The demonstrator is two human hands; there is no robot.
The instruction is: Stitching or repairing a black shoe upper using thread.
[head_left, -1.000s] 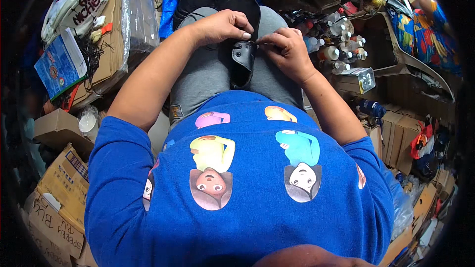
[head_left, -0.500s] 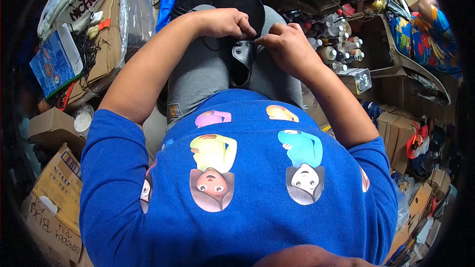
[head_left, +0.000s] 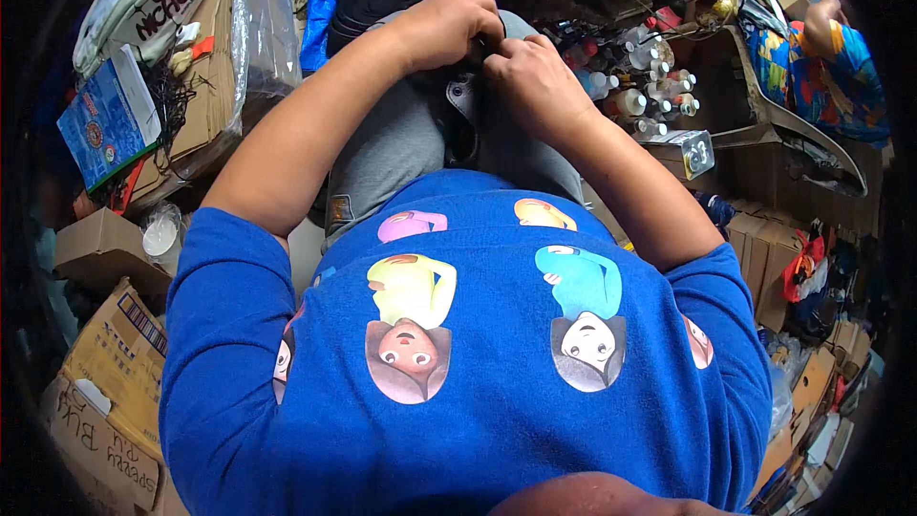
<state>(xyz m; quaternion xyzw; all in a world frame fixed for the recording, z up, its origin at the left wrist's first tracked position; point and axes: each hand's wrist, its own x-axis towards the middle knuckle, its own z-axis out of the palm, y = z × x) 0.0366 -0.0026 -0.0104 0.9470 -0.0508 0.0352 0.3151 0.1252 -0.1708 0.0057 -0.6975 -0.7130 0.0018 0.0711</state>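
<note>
A black shoe (head_left: 461, 105) rests on my lap between my grey-trousered thighs, its heel opening toward me. A pale-edged eyelet shows on its flap. My left hand (head_left: 457, 27) is closed with curled fingers over the far part of the shoe. Close beside it, my right hand (head_left: 537, 78) is pinched at the shoe's upper, knuckles up. The fingertips of both hands almost meet. Whether a lace lies between them is hidden, and the hands cover most of the toe.
Past my knees, black shoes (head_left: 374, 5) lie on a blue plastic sheet (head_left: 330, 14). Small bottles (head_left: 659, 86) crowd together to the right, near a clear plastic box (head_left: 690, 153). Another person's hand (head_left: 821, 24) and colourful clothing show at far right. Cardboard boxes (head_left: 100, 244) stand at left.
Both hands have shifted slightly farther from me and closer together over the shoe. They now hide more of its toe and eyelet flap. The other person's hand at far right has moved up.
</note>
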